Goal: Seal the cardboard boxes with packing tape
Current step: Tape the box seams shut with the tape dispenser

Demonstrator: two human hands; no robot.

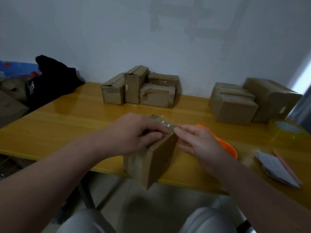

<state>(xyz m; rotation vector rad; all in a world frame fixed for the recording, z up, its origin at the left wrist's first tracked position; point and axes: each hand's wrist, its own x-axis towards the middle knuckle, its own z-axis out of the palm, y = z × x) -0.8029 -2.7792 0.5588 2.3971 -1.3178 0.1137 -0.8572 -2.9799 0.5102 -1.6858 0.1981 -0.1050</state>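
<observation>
A small cardboard box (151,163) stands at the front edge of the yellow table (67,125), one corner hanging over the edge. Clear packing tape (165,123) glints across its corrugated top. My left hand (133,132) lies over the top of the box, its fingers pressing down on the tape. My right hand (198,142) is at the box's right top edge, thumb on the top and fingers curled against the side, pinching that edge. An orange tape dispenser (227,147) lies just behind my right hand. A roll of yellowish tape (286,130) sits at the far right.
Several worn boxes (139,88) are grouped at the back against the wall, and more boxes (235,105) are stacked at the back right. A black bag (50,81) rests on the table's left corner. A paper pad (276,167) and a pencil (286,167) lie at the right.
</observation>
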